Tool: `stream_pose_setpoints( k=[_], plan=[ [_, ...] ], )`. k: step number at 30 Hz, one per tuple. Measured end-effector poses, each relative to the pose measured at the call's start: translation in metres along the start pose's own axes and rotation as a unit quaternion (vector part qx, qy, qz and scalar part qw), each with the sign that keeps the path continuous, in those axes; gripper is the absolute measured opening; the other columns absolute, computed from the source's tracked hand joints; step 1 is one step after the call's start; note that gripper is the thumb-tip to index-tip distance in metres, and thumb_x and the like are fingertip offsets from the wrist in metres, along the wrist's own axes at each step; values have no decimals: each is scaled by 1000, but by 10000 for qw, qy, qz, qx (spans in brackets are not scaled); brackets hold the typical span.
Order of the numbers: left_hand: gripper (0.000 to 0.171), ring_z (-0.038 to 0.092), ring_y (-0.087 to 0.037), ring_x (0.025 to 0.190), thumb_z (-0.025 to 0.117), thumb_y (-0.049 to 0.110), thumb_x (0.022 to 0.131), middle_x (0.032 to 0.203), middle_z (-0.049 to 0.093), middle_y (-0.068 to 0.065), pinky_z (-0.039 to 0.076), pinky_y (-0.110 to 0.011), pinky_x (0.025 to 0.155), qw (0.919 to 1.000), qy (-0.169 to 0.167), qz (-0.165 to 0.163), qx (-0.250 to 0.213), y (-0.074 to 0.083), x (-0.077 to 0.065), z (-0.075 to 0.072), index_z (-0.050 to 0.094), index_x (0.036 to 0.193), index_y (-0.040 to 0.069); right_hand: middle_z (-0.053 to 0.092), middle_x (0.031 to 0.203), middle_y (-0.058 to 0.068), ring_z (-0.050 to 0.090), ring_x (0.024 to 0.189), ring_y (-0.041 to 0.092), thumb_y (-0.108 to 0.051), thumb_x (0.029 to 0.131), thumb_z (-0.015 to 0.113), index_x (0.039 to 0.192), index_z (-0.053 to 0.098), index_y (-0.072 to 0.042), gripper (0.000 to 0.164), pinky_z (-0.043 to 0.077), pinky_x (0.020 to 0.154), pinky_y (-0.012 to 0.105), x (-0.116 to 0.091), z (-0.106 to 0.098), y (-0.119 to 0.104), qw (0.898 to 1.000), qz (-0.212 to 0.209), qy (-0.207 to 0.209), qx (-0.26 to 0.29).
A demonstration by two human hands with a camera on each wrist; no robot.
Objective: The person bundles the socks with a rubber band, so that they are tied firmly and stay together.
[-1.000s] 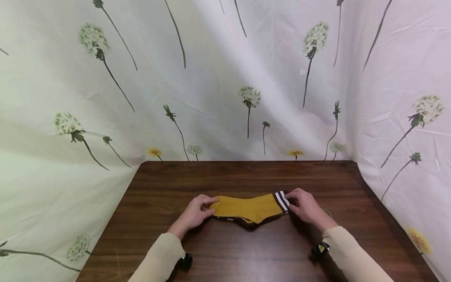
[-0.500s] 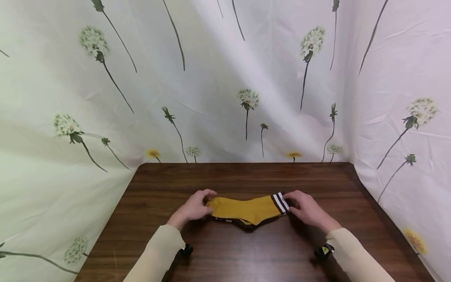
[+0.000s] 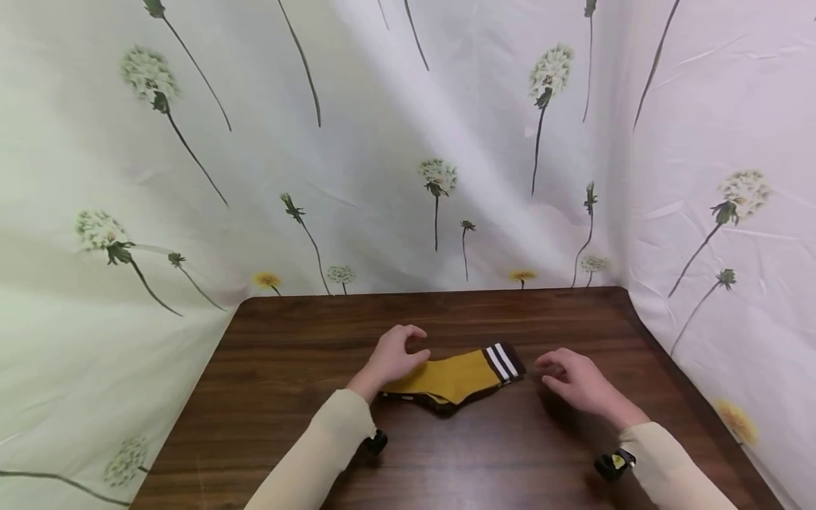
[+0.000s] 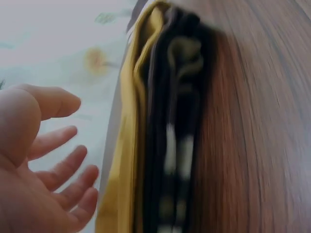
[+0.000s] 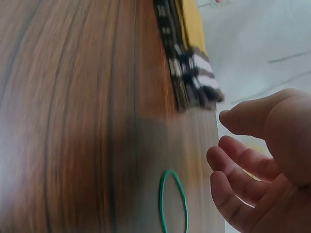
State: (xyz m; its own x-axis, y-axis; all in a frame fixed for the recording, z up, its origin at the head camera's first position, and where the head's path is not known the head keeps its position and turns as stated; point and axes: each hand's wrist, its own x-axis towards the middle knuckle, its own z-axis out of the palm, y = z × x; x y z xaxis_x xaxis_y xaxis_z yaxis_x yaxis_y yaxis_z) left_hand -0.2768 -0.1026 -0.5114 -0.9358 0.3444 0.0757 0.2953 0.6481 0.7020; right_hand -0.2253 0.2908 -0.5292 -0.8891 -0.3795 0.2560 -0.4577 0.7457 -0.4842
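Note:
A yellow sock (image 3: 454,377) with a dark cuff and white stripes lies on top of dark patterned socks (image 4: 170,111), toe end to the left. My left hand (image 3: 393,360) hovers over the toe end, hiding part of it in the head view. In the left wrist view its fingers are spread and relaxed, with nothing between them. Off the cuff end, my right hand (image 3: 579,380) is raised just to the right, apart from the socks. Its fingers bend loosely and hold nothing in the right wrist view.
A thin green loop (image 5: 174,199) lies on the brown wooden table (image 3: 306,333) near my right hand. White fabric (image 3: 382,177) printed with dandelions hangs behind and along both sides of the table.
Both hands have let go of the sock ends. My left hand has moved right and up over the toe end; the right hand has drawn away to the right from the cuff.

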Motion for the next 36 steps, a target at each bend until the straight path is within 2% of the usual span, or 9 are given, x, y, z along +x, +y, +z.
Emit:
stream_pose_setpoints(
  k=[6,12,20,26,29,32,36],
  plan=[
    [40,62,-31,120,71,24,100,130,65,-14,51,-49,102,9960,-782,154,398,29,20,27,67,134,5,67,94,-3,59,82,8,-2,89,80,110,77,-9,23,53,72,34,-13,-14,15,9993,212,89,-289],
    [43,64,-28,122,71,25,100,133,68,-14,53,-44,103,9899,-1275,43,616,54,34,50,66,136,3,69,100,5,65,86,18,-3,88,81,108,77,-6,21,55,75,38,-20,-20,27,9982,472,-58,-366],
    [45,66,-23,111,72,30,99,134,69,-13,55,-39,97,9854,-1375,-166,990,71,49,72,68,135,3,70,102,8,65,89,22,-5,86,82,108,76,-3,23,55,77,41,-23,-19,45,9967,653,-178,-449],
    [42,60,-18,89,77,31,95,120,72,-9,54,-33,83,9848,-1278,-340,1125,76,59,86,72,126,3,70,102,9,66,90,23,-5,86,81,106,77,-2,21,56,78,42,-23,-13,52,9957,766,-215,-479],
    [41,58,-17,85,80,32,93,113,72,-6,53,-32,79,9841,-1215,-432,1225,78,61,91,73,122,5,69,100,8,65,88,21,-4,85,82,103,78,-3,18,56,78,42,-23,-10,53,9953,800,-134,-519],
    [34,56,-17,81,81,32,91,104,70,-4,50,-32,72,9832,-1155,-546,1300,80,62,93,75,113,7,68,99,7,64,87,20,-4,86,82,101,79,-4,16,55,77,41,-23,-8,53,9947,871,-56,-551],
    [24,54,-19,73,81,31,92,85,63,-3,44,-32,61,9809,-1219,-694,1348,83,64,93,71,91,10,68,97,6,63,85,18,-2,86,81,98,79,-6,12,55,76,41,-20,-8,52,9936,940,30,-631]
  ],
)
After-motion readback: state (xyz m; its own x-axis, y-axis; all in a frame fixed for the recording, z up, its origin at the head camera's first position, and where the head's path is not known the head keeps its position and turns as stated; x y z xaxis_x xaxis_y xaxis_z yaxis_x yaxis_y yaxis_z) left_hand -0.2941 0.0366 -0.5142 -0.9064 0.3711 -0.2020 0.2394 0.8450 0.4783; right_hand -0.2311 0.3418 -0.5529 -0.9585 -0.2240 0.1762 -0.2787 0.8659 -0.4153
